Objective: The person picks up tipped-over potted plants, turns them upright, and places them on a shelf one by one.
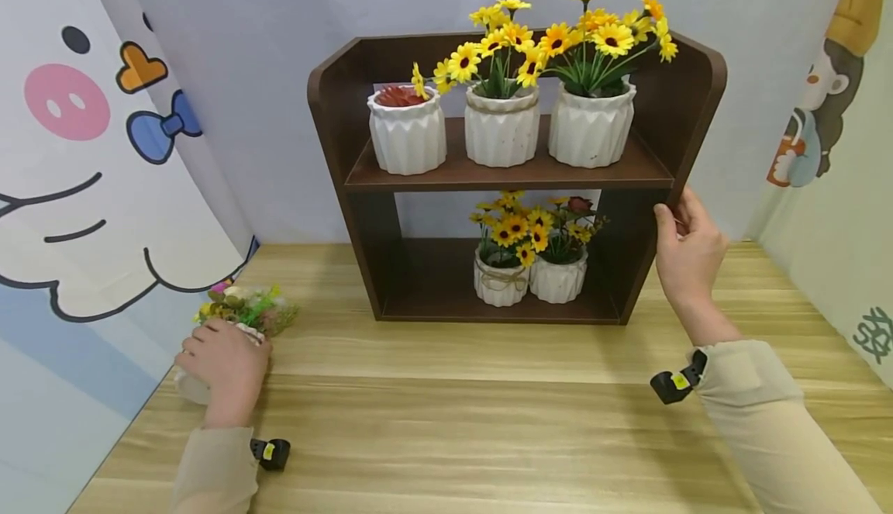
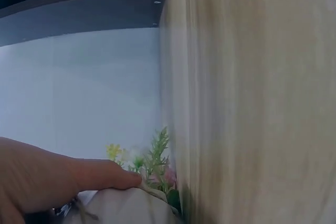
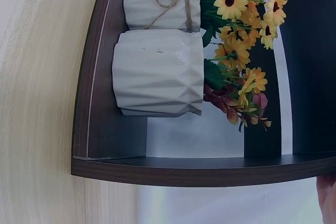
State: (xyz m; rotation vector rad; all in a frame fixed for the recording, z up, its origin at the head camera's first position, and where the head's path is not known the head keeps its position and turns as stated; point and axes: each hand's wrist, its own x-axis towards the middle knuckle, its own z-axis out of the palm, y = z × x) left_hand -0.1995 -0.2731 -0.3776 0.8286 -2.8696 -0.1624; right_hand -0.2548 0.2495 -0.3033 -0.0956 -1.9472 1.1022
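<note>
At the left edge of the table, my left hand (image 1: pixel 226 359) holds a white flowerpot (image 1: pixel 191 388) with small mixed flowers (image 1: pixel 254 308) showing past the fingers. In the left wrist view the thumb (image 2: pixel 107 174) lies along the rim of that pot (image 2: pixel 128 205). My right hand (image 1: pixel 694 254) grips the right side panel of a dark brown two-tier shelf (image 1: pixel 509 186), thumb at its front edge. Only a bit of that hand (image 3: pixel 328 198) shows in the right wrist view. How its hidden fingers lie behind the panel cannot be seen.
Three white pots stand on the upper tier: a red succulent (image 1: pixel 399 96) and two with yellow daisies (image 1: pixel 593 130). Below, right of middle, are a twine-tied pot (image 1: pixel 500 285) and another pot (image 1: pixel 558 277), side by side. Walls (image 1: pixel 258 111) close off the back and sides.
</note>
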